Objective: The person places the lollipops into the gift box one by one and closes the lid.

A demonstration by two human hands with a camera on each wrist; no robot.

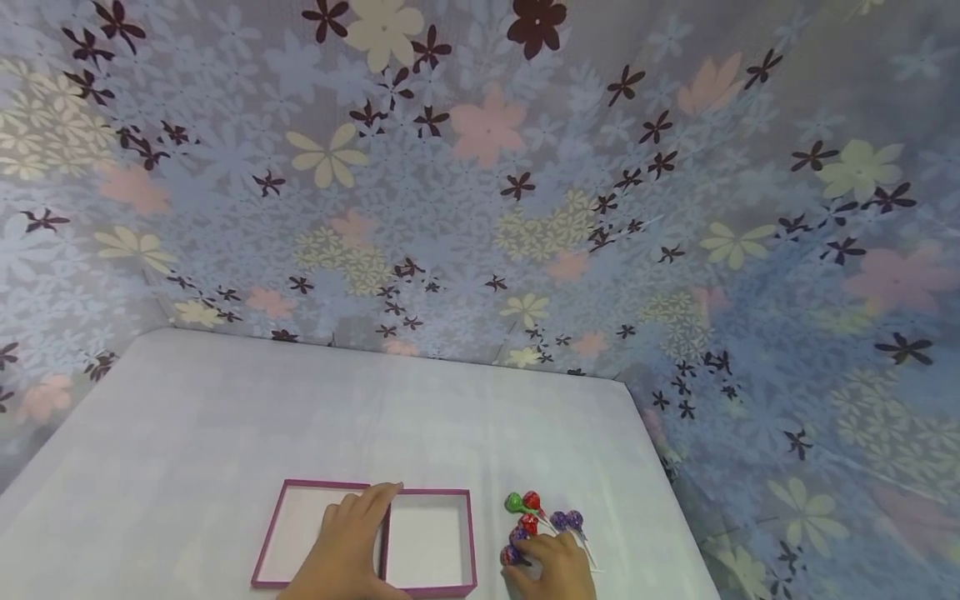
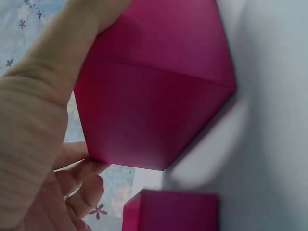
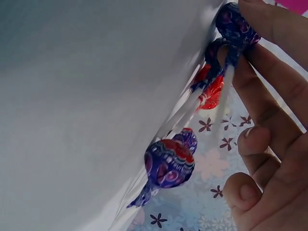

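Two shallow white-lined boxes with magenta walls sit side by side, a left box and a right box. My left hand spans the right box's left end and grips it, index finger at the back edge, thumb at the front. In the left wrist view that hand holds a magenta box between thumb and fingers. Right of the boxes, my right hand pinches a purple-wrapped lollipop by its head. Around it lie other lollipops: green, red and purple.
A white tabletop carries everything. Floral-patterned cloth rises behind the table and along its sides. Lollipop sticks point toward the front right, close to my right hand.
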